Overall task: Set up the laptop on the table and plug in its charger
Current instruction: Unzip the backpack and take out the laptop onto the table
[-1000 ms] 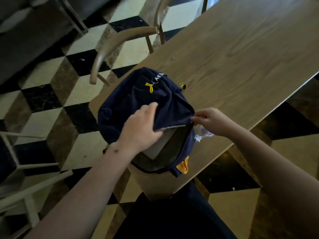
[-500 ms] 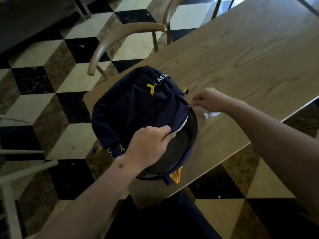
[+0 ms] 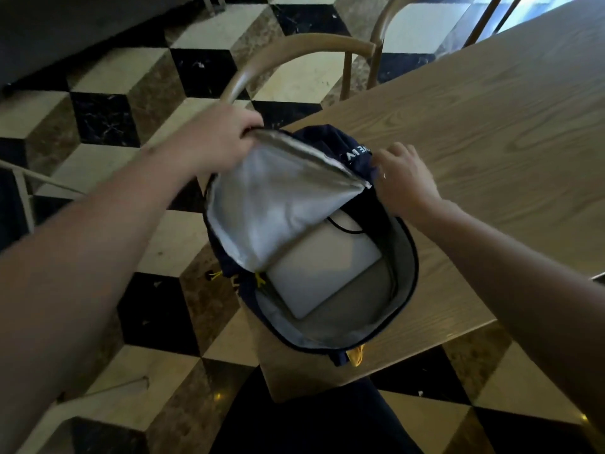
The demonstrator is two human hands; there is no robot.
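Observation:
A navy backpack (image 3: 406, 257) with a grey lining lies unzipped on the near corner of the wooden table (image 3: 491, 132). My left hand (image 3: 219, 139) grips the front flap (image 3: 271, 204) at its edge and holds it lifted up and back. Inside lies a silver laptop (image 3: 324, 273), closed and flat, with a thin black cable (image 3: 343, 226) curling over its upper corner. My right hand (image 3: 404, 178) rests at the backpack's far right rim beside the white lettering, with its fingers bent; whether it holds the fabric is unclear. No charger brick is visible.
A curved wooden chair (image 3: 294, 57) stands at the table's left side behind the backpack, and a second chair (image 3: 393, 14) is farther back. The floor is black, cream and brown tile. A pale metal frame (image 3: 23, 188) sits at the far left.
My left hand has pulled the front flap wide and up toward the far left, exposing the laptop. My right hand has left the zipper pull and moved to the far rim.

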